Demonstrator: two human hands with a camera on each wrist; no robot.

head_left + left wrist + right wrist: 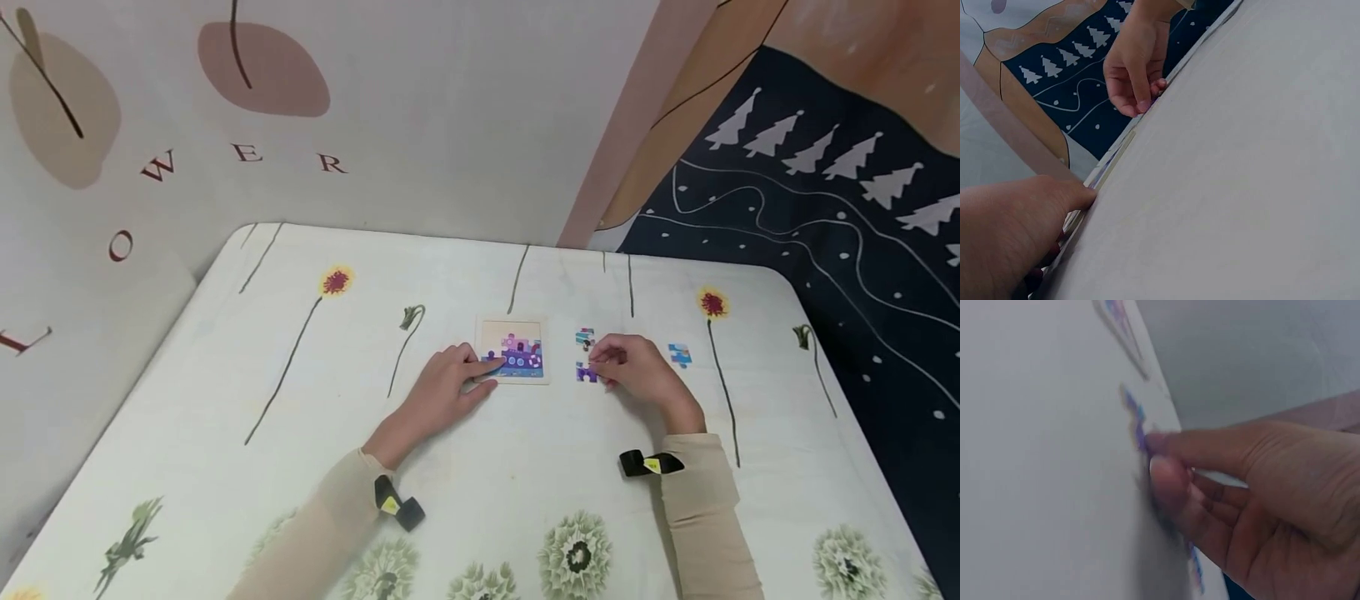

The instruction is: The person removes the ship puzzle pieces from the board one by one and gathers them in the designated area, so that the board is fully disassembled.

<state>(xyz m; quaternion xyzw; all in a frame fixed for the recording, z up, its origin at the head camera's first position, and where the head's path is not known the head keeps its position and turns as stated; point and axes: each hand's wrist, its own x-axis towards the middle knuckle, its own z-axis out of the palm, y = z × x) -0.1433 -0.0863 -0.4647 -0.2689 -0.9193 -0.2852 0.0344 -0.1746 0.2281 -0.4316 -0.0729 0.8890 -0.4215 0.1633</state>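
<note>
A jigsaw puzzle with a pale frame point(545, 350) lies on the table, its lower part filled with a purple and pink boat picture point(517, 358). My left hand point(447, 387) reaches over its left side, index finger straight on the picture and thumb by the lower edge. To the right, my right hand point(637, 367) pinches the edge of a purple puzzle piece point(585, 372) between thumb and index finger. The same piece point(1138, 430) shows blurred at those fingertips in the right wrist view. Another piece, blue and striped point(583, 336), lies just beyond it.
A blue puzzle piece point(679, 355) lies to the right of my right hand. The table point(300, 467) has a white cloth printed with flowers. Behind it rises a pale printed wall covering point(450, 125), with a dark section of white trees point(817, 217) at the right.
</note>
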